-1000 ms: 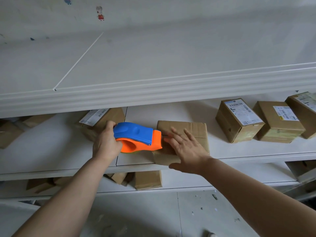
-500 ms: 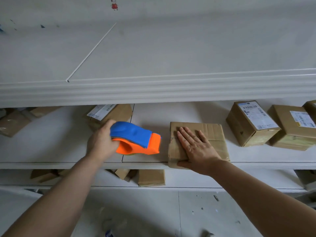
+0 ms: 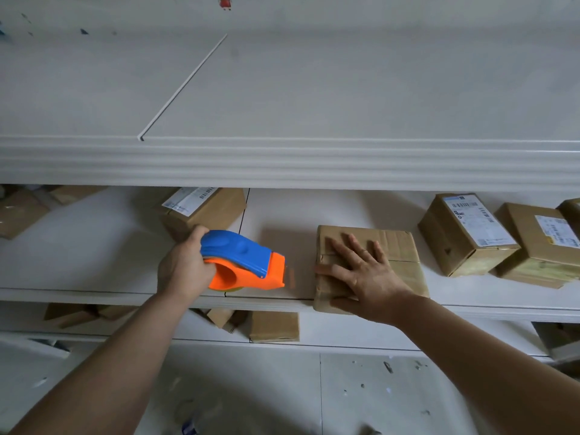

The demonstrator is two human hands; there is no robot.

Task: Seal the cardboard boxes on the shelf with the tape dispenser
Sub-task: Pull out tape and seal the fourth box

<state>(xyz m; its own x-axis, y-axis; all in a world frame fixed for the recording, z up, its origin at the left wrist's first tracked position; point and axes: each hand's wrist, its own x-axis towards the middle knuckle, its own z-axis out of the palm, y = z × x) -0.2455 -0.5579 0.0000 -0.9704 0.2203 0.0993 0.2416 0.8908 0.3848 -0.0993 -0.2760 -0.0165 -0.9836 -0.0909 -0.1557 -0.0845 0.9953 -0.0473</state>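
Note:
My left hand [image 3: 183, 268] grips the blue and orange tape dispenser [image 3: 243, 262], held just above the white shelf [image 3: 94, 265] with its orange nose pointing right. A gap separates the nose from a flat cardboard box [image 3: 398, 243] at the shelf's front edge. My right hand [image 3: 361, 271] lies flat on that box's top, fingers spread, pressing on the flap seam. The box's left front corner is partly hidden by my hand.
A labelled box [image 3: 207, 208] stands behind my left hand. Two more labelled boxes [image 3: 464, 233] [image 3: 539, 246] sit to the right, others at far left [image 3: 18, 211]. An upper shelf [image 3: 282, 161] overhangs. More boxes [image 3: 273, 326] lie on the lower shelf.
The dispenser has pulled back left from the box, opening a gap. My right hand slid onto the middle of the box top. The view shifted left.

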